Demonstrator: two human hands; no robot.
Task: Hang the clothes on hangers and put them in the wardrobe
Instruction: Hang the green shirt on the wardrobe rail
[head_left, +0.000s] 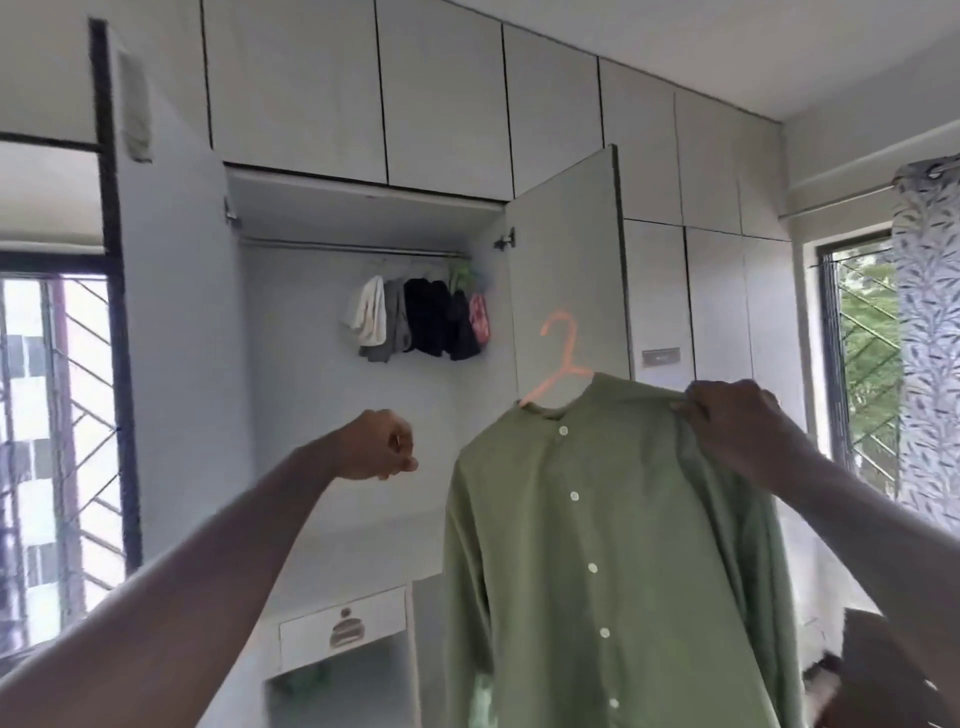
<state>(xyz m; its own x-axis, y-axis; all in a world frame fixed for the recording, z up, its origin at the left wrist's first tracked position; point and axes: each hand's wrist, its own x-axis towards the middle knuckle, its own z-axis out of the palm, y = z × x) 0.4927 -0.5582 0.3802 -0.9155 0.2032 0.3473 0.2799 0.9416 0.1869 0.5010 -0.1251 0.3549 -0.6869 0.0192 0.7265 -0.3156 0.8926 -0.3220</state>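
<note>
A green button-up shirt (608, 545) hangs on an orange hanger (558, 358), held up in front of the open wardrobe. My right hand (737, 431) grips the shirt's right shoulder, over the hanger's arm. The hanger's hook points up, free in the air, well below the wardrobe rail (353, 247). My left hand (379, 447) is raised to the left of the shirt with its fingers curled into a fist, holding nothing and apart from the shirt.
Several hung garments (421, 322) are bunched at the rail's right end; the rail's left part is bare. The open wardrobe door (566, 270) stands behind the hanger. A drawer unit (343, 629) sits below. Barred windows flank both sides, with a patterned curtain (930, 338) at right.
</note>
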